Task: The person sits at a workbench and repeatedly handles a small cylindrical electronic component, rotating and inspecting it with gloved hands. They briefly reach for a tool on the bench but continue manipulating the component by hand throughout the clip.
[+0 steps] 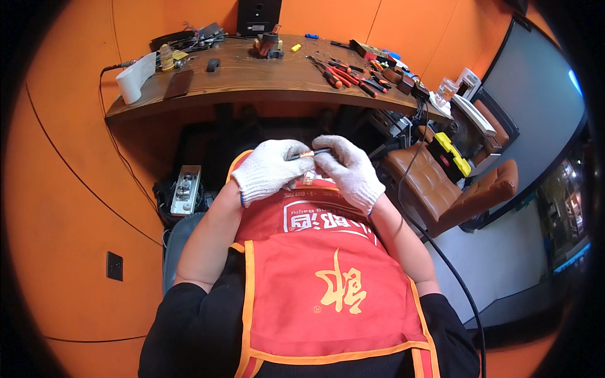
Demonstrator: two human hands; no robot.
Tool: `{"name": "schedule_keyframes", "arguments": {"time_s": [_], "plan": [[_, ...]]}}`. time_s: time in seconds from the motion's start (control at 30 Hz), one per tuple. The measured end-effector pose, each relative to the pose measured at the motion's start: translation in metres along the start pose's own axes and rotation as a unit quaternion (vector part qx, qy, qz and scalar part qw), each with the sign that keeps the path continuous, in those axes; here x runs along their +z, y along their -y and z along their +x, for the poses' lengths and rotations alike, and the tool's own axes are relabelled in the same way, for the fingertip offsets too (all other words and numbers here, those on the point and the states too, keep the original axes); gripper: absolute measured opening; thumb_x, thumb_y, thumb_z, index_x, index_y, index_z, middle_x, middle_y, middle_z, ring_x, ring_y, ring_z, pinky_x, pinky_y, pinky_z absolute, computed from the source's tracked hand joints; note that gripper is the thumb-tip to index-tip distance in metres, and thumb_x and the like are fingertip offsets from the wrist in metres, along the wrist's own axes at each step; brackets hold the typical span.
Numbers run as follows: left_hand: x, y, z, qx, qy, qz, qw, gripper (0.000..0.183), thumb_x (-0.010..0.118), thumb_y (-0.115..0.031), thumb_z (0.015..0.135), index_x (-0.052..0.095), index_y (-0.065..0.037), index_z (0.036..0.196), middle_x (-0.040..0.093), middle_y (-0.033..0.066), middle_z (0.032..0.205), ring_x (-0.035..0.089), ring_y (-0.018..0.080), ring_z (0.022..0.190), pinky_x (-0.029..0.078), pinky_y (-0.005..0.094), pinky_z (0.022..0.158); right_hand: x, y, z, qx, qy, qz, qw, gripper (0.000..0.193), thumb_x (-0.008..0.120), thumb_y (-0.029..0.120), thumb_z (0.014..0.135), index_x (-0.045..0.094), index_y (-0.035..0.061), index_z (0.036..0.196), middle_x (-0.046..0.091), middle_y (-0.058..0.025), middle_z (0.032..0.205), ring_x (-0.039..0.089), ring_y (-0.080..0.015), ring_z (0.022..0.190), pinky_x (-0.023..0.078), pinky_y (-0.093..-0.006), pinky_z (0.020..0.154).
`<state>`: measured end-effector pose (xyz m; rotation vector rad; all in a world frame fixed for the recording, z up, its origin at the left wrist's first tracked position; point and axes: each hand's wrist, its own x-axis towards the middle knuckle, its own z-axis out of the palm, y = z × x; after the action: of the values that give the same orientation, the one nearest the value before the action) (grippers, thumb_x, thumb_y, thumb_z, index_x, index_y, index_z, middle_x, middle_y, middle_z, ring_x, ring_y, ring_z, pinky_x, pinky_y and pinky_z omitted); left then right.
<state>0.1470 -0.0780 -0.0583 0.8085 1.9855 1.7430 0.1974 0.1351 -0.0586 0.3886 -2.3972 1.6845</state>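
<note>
Both my hands wear white knit gloves and meet in front of my chest, above the red apron (pixel 328 271). Between them runs a short, thin black cable (pixel 322 150) with a copper-coloured stretch that looks like bare wire. My left hand (pixel 271 167) is closed, its thumb and fingers pinching around the copper-coloured stretch. On the other side my right hand (pixel 350 167) grips the black part, with its fingers bent over it. The fingers partly hide the cable, and its ends do not show clearly.
Ahead stands a brown wooden table (pixel 252 79) carrying several red-handled pliers (pixel 340 74), a paper roll (pixel 129 85) and a black tape roll (pixel 213 65). A brown leather chair (pixel 422 183) is at right, with a long black cable (pixel 450 258) hanging past it.
</note>
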Motion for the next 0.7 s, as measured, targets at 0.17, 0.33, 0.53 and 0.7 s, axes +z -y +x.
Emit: {"name": "schedule_keyframes", "arguments": {"time_s": [0.17,0.33,0.53,0.7], "plan": [[-0.002,-0.004,0.0,0.086,-0.012,0.164,0.983,0.026,0.067,-0.02,0.101,0.071,0.002,0.114,0.071,0.0025,0.09,0.061,0.0085,0.072,0.051,0.0246,0.062,0.001,0.0,-0.01,0.086,-0.002,0.112,0.99,0.031,0.058,0.024,0.11,0.064,-0.0002,0.128,0.07,-0.0028,0.091,0.061,-0.0091,0.072,0.052,-0.0244,0.068],[-0.008,-0.018,-0.011,-0.007,0.0,0.228,0.974,0.033,0.07,-0.026,0.098,0.071,0.001,0.117,0.07,0.0064,0.085,0.061,0.0117,0.069,0.052,0.0282,0.064,0.009,-0.004,-0.004,0.059,0.024,0.125,0.99,0.026,0.061,0.018,0.107,0.067,-0.0015,0.124,0.071,-0.0043,0.092,0.063,-0.0092,0.075,0.053,-0.0239,0.069],[-0.011,-0.033,-0.02,-0.061,0.022,0.208,0.976,0.042,0.07,-0.036,0.099,0.071,0.002,0.117,0.07,0.0077,0.083,0.063,0.013,0.067,0.053,0.0281,0.063,0.011,-0.008,-0.002,0.034,0.019,0.164,0.986,0.025,0.064,0.011,0.105,0.066,-0.0022,0.125,0.072,-0.0062,0.098,0.066,-0.0109,0.08,0.055,-0.0254,0.073],[-0.008,-0.018,-0.04,-0.124,-0.031,-0.029,0.991,0.039,0.058,-0.042,0.108,0.067,-0.004,0.105,0.069,0.0039,0.076,0.064,0.0098,0.061,0.052,0.0223,0.054,0.016,-0.01,-0.004,0.017,0.02,0.201,0.979,0.027,0.063,0.01,0.105,0.064,-0.0037,0.128,0.071,-0.0078,0.1,0.066,-0.0116,0.082,0.055,-0.0261,0.077]]}}
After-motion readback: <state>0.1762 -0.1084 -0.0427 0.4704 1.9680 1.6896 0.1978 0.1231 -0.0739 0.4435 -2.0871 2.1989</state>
